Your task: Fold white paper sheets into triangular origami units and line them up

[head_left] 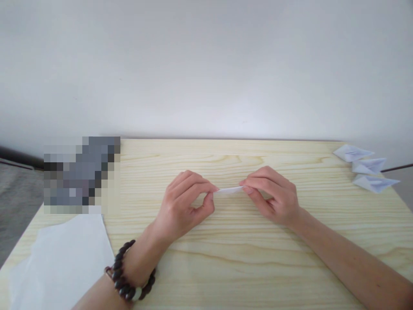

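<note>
A small folded piece of white paper (pixel 228 190) stretches between my two hands above the middle of the table, seen as a narrow strip. My left hand (pixel 189 202) pinches its left end between thumb and forefinger. At the other end, my right hand (pixel 272 196) grips the paper the same way. The fingertips cover both ends, and how the paper is folded cannot be made out from this angle. A dark beaded bracelet (pixel 120 275) circles my left wrist.
Three folded white paper boats (pixel 376 183) sit at the table's right edge. Sheets of white paper (pixel 69 258) lie at the front left, below a pixelated dark object (pixel 87 172). The light wooden table (pixel 226 267) meets a white wall (pixel 206 69) at the back.
</note>
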{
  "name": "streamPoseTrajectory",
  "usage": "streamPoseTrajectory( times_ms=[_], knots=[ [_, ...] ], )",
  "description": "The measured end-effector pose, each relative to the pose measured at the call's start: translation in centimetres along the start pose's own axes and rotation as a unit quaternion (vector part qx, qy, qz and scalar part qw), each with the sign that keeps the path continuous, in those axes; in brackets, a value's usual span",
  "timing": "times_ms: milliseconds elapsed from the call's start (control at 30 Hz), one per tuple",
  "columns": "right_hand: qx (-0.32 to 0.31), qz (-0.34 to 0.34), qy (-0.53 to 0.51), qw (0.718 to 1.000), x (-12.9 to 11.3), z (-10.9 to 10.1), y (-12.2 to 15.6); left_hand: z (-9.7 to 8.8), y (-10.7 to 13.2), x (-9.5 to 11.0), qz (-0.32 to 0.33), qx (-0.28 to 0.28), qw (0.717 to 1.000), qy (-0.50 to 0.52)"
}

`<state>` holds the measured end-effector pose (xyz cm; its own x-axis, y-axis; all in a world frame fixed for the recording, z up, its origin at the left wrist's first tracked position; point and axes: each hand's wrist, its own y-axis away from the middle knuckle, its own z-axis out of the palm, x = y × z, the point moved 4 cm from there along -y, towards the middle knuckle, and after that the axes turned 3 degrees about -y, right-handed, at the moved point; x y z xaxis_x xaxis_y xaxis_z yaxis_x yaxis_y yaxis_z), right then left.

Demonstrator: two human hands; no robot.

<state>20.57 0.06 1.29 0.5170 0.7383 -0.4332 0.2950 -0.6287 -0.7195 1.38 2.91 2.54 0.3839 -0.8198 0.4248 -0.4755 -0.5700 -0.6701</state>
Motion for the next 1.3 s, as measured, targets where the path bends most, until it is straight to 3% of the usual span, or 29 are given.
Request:
streamPoseTrajectory(
  times_ms=[533, 867, 1300],
  knots=[
    [0.042, 0.072, 0.012, 0.996, 0.73, -0.34, 0.11, -0.23, 0.17, -0.58, -0.043, -0.011, 0.997, 0.063],
    [0.002, 0.022, 0.019, 1.0, 0.11, -0.11, 0.01, -0.02, 0.05, -0.44, -0.046, -0.058, 0.994, 0.077],
    [-0.073, -0.045, 0.001, 0.996, -0.26, 0.58, 0.35, 0.67, 0.11, -0.03, 0.008, -0.058, 0.997, 0.055]
  ],
)
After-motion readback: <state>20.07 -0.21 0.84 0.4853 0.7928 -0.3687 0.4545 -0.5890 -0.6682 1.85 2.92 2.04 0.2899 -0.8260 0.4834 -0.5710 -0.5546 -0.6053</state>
